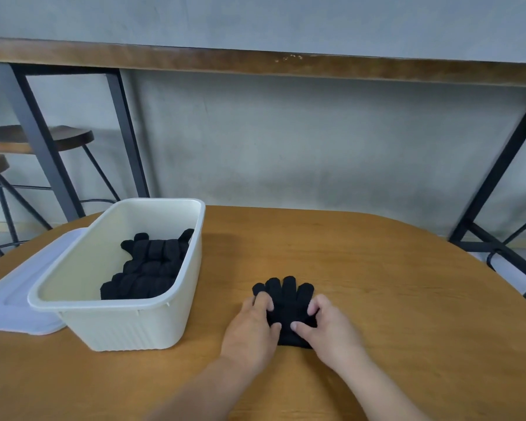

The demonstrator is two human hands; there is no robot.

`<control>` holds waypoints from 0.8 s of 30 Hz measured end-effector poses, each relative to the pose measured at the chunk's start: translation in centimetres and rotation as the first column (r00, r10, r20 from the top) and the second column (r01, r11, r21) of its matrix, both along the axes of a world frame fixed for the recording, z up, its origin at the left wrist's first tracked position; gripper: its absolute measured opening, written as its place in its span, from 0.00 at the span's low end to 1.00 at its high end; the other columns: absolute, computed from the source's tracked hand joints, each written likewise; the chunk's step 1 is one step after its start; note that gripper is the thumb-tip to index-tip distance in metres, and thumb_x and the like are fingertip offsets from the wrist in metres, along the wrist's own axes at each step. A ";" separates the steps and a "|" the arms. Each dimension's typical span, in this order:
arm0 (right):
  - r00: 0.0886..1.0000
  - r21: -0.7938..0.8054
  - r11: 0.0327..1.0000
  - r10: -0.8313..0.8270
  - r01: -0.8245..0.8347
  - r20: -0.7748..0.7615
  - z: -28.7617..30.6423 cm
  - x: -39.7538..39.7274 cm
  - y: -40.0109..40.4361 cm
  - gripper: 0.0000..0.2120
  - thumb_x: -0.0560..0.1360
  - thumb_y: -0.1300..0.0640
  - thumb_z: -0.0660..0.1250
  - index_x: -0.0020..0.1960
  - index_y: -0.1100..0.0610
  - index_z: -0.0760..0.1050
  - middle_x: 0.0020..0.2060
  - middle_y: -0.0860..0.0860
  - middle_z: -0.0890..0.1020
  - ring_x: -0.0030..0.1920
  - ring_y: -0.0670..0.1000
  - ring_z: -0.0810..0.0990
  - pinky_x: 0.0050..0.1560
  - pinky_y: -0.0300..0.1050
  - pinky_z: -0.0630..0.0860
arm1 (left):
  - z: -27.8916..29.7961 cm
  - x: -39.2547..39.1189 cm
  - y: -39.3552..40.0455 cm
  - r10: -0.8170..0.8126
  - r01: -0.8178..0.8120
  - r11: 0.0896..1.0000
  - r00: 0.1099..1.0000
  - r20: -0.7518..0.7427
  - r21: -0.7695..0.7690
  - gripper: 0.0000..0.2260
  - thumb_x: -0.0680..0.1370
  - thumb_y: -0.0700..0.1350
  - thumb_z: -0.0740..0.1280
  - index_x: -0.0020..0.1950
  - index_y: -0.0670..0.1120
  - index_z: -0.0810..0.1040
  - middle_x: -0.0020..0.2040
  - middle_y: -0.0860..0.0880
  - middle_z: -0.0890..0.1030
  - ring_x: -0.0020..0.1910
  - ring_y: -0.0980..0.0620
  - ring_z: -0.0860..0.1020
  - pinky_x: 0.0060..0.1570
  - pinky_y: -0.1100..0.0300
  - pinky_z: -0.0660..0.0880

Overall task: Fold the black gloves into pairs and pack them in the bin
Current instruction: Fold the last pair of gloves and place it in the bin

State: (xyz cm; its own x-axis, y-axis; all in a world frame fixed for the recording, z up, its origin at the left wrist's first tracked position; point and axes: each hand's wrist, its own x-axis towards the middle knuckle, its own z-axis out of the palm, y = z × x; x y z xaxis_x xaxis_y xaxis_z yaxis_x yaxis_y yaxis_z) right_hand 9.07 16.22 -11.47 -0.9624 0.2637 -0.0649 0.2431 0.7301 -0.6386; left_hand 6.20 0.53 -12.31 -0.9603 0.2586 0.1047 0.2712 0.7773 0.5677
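Both forearms reach in from the bottom edge — elbows cut off. The left hand (253, 328) and right hand (328, 326) lie on a black glove (287, 302) flat on the wooden table (392, 299), fingers curled over its side edges, thumbs pressing its middle; the cuff is mostly hidden between them. Whether it is one glove or two stacked cannot be told. Further left, the cream bin (119, 323) holds packed gloves (148, 265), partly hidden by its wall — a white lid (16, 302) lies beside it.

Left hand (251, 325) and right hand (328, 325) side by side, palms down, fingers curled
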 end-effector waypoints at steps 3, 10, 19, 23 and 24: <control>0.989 0.137 0.987 0.098 -0.083 -0.107 0.1 0.3 -0.2 0.15 0.75 0.47 0.69 0.38 0.48 0.65 0.39 0.44 0.72 0.33 0.46 0.70 0.32 0.40 0.66 | -0.2 -0.2 -0.3 -0.146 0.131 0.986 0.978 -0.150 -0.107 0.03 0.79 0.46 0.63 0.50 0.52 0.70 0.51 0.56 0.68 0.41 0.57 0.69 0.40 0.67 0.65; 0.903 0.311 0.892 0.393 -0.328 -0.173 -0.4 1.5 0.3 0.12 0.81 0.48 0.58 0.60 0.45 0.77 0.50 0.38 0.74 0.45 0.43 0.76 0.44 0.39 0.76 | -0.8 -0.9 -1.7 -0.433 0.377 0.895 0.865 -0.255 -0.239 0.19 0.81 0.54 0.52 0.58 0.49 0.79 0.52 0.54 0.78 0.54 0.55 0.72 0.58 0.59 0.71; 0.897 0.297 0.875 0.427 -0.381 -0.109 -0.1 1.8 0.5 0.14 0.76 0.53 0.64 0.60 0.47 0.79 0.51 0.41 0.77 0.52 0.43 0.73 0.48 0.40 0.73 | -0.6 -0.1 -2.4 -0.374 0.361 0.927 0.900 -0.222 -0.097 0.10 0.80 0.47 0.62 0.59 0.51 0.78 0.52 0.55 0.80 0.56 0.56 0.72 0.57 0.62 0.69; 0.948 -0.060 0.946 0.319 -0.319 -0.012 0.5 1.2 0.6 0.08 0.76 0.55 0.68 0.52 0.47 0.82 0.41 0.42 0.79 0.36 0.41 0.74 0.39 0.36 0.70 | -0.5 0.2 -2.6 -0.265 0.267 0.964 0.960 -0.087 0.012 0.10 0.80 0.50 0.61 0.60 0.55 0.76 0.47 0.52 0.77 0.49 0.55 0.75 0.51 0.57 0.73; 0.955 -0.153 0.945 0.297 -0.291 0.019 0.8 0.9 0.7 0.06 0.76 0.55 0.69 0.51 0.47 0.82 0.38 0.42 0.79 0.35 0.41 0.74 0.38 0.36 0.70 | -0.3 0.1 -2.5 -0.235 0.236 0.971 0.971 -0.048 0.023 0.10 0.81 0.50 0.61 0.61 0.55 0.76 0.46 0.52 0.77 0.47 0.54 0.75 0.50 0.56 0.74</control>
State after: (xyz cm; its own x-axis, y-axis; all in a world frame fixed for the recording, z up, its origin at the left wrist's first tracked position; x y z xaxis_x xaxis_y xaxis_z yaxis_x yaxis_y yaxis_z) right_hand 9.93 16.92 -10.69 -0.9914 -0.0456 -0.1228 0.0605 0.6721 -0.7379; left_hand 6.35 -2.00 -12.56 -0.8670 0.4731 0.1565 0.4701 0.6724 0.5717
